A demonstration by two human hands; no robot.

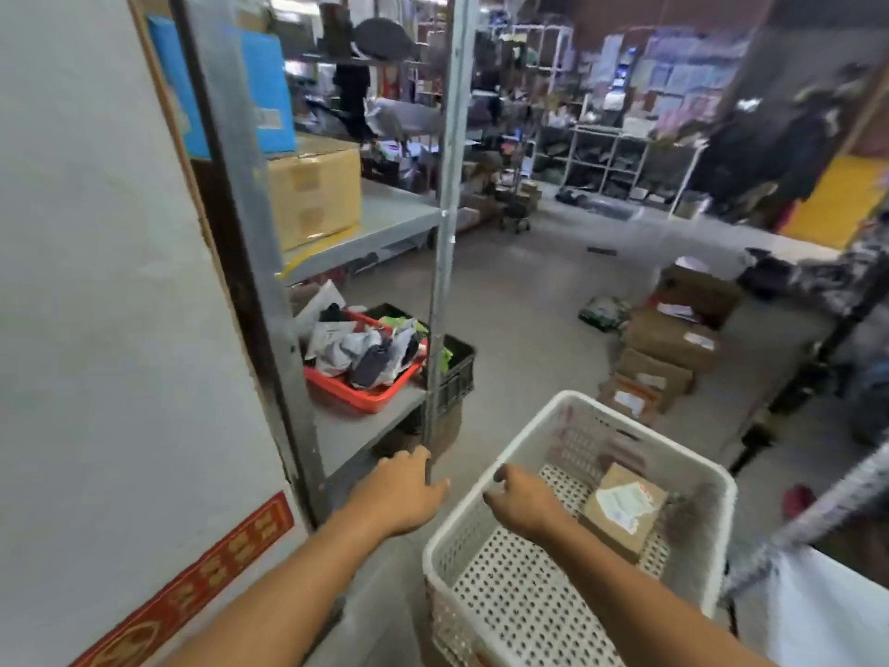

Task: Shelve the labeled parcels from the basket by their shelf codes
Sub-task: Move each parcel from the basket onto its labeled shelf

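Observation:
A white perforated basket [486, 517] stands low at the right. Inside it lies a small brown cardboard parcel [620, 527] with a white label, tilted against the far right corner. My right hand [522, 503] hovers over the basket's left rim with fingers loosely curled, holding nothing. My left hand [401, 495] is just left of the basket, by the foot of the grey shelf upright [445, 233], fingers relaxed and empty. The grey metal shelf [380, 219] stands to the left.
A red tray [365, 397] of bagged parcels and a black crate [459, 373] sit on the lower shelf. Yellow-brown cartons [312, 195] sit on the upper one. Brown boxes [668, 344] are stacked on the floor at right. A white wall [110, 305] closes the left.

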